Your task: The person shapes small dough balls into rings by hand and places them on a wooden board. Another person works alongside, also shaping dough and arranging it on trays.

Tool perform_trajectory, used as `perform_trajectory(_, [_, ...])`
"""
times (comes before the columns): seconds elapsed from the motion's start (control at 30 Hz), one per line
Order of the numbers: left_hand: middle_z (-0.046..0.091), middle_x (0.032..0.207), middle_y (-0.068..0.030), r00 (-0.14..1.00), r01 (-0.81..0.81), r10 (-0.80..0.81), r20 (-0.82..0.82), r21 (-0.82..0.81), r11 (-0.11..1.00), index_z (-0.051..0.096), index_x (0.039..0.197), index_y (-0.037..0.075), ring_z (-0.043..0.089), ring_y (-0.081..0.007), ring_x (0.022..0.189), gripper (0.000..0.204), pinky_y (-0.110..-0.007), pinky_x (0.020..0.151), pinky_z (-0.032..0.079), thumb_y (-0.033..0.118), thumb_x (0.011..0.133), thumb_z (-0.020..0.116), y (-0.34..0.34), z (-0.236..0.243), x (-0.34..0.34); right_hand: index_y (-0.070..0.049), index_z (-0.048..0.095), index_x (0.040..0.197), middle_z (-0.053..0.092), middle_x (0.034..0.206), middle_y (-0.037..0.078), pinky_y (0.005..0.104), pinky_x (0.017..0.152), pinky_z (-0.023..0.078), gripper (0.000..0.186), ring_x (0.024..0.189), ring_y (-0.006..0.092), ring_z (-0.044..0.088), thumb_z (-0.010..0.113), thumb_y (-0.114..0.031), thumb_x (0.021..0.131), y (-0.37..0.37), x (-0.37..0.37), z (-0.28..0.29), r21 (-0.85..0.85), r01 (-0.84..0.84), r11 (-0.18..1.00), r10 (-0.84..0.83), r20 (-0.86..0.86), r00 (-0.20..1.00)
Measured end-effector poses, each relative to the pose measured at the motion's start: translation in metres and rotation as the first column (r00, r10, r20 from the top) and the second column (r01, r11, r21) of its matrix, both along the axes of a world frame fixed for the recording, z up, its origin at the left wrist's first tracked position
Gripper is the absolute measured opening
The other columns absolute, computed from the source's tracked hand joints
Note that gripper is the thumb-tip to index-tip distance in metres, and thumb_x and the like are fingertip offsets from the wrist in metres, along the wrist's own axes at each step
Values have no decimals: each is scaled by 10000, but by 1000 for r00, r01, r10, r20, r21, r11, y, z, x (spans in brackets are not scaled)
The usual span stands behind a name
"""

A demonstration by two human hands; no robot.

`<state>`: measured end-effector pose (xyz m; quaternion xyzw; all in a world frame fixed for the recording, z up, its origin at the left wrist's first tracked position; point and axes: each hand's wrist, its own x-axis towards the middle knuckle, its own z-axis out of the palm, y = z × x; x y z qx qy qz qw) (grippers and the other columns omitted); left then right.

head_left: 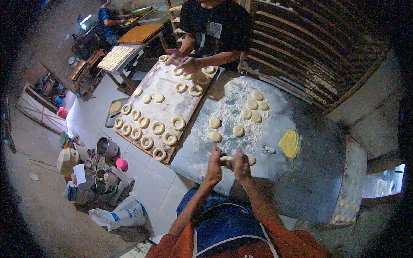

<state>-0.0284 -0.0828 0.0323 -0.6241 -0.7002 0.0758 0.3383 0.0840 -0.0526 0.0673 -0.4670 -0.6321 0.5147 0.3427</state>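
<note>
Over the near edge of the floured metal table [266, 185], a short roll of pale dough [252, 160] stretches between my two hands. My left hand [214, 165] is closed around its left end. My right hand [241, 165], slightly blurred, grips it farther along, and the rounded right end sticks out past the fingers. Just beyond my hands lie three flat dough rounds, one of them this round [238, 131]. Farther back, several more dough rounds [252, 104] sit close together in loose flour. A small dough scrap [269, 149] lies right of my hands.
Left of the table, a wooden board [165, 112] carries dough rings and a few rounds. Across it, a co-worker's hands [188, 63] handle dough. A yellow spread patch [290, 144] lies on the right. A slatted rack [301, 51] stands behind; pots [106, 147] stand at lower left.
</note>
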Motion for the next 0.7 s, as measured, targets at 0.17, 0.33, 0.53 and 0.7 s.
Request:
perform_trajectory(0.17, [401,695,-29,-509,-125,-212,834,172,977,427,799,115,460,-187,628,287,-366,539,399,361,943,389,-1,-6,-41,-6,572,875,596,655,197,477,541,405,328,597,372,579,421,-287,949,14,-49,-4,309,-107,945,73,120,990])
perform_trajectory(0.33, [382,651,-27,22,31,-354,935,353,935,416,770,94,462,-204,602,349,-393,532,368,402,933,401,10,40,-81,14,573,799,616,719,156,413,575,434,407,625,271,591,458,-349,941,29,-75,-43,321,-240,916,155,267,951])
perform_trajectory(0.53, [356,623,-63,-884,-467,-465,-52,163,869,376,718,68,446,-189,540,347,-357,452,348,325,950,399,16,15,-126,36,530,714,564,637,107,398,594,412,543,582,178,494,406,-440,945,26,-133,-25,100,-167,981,151,150,977])
perform_trajectory(0.7, [367,651,-77,-559,-410,-565,607,390,824,438,763,49,443,-209,525,255,-347,461,346,269,886,470,24,-5,-170,43,569,727,596,710,145,396,584,404,700,647,183,512,289,-558,953,31,-187,-13,-61,-180,982,185,104,977])
